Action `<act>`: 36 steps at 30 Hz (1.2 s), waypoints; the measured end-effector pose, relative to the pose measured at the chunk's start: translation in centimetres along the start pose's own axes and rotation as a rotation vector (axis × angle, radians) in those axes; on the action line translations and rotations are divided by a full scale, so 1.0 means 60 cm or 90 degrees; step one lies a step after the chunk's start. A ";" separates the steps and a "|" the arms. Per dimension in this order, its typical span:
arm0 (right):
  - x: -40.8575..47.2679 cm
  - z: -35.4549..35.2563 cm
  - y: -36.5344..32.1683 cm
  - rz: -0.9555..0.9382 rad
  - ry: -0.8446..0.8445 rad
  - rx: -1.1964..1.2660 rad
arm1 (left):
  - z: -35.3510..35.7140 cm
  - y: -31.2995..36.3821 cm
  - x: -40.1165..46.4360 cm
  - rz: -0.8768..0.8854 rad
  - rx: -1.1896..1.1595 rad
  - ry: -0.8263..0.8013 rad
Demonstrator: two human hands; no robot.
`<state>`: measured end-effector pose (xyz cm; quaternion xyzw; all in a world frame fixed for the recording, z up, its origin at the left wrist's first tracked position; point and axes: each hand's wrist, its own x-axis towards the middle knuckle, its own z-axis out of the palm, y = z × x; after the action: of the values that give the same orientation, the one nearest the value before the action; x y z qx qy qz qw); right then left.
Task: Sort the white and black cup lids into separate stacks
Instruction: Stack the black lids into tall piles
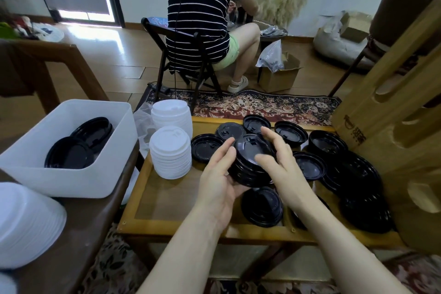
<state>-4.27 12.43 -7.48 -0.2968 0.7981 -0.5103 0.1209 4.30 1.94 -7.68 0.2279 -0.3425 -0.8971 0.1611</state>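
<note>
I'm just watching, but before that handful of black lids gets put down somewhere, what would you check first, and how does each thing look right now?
1. Left hand supports the stack of black lids from below and the side: ok.
2. Right hand steadies the stack; fingers look straight rather than gripping: ok.
3. Held stack is all black, no white lid mixed in: ok as far as visible.
4. White bin already holds black lids and has room: ok.
5. White lid stacks stand apart from the black ones: ok.
6. Loose black lids still lie scattered on the tray: not ok, sorting unfinished.
</note>
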 end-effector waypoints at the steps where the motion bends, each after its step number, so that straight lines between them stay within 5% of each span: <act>1: -0.001 -0.007 0.001 0.011 -0.046 0.017 | -0.003 0.003 0.002 -0.002 -0.001 0.011; 4: -0.003 -0.018 0.004 -0.006 -0.092 0.027 | -0.010 0.008 0.007 0.000 0.002 0.023; 15: -0.005 0.001 -0.002 -0.109 0.032 0.011 | -0.010 0.009 0.008 0.030 0.074 -0.072; 23: 0.003 -0.005 0.000 0.140 -0.037 0.248 | -0.023 0.016 0.015 0.017 0.057 -0.013; 36: 0.005 -0.007 0.007 0.185 -0.080 0.297 | -0.024 0.013 0.017 0.006 0.132 0.040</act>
<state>-4.85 12.70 -7.65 -0.1744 0.6840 -0.6384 0.3069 4.28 0.15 -8.37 0.2694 -0.4292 -0.8486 0.1518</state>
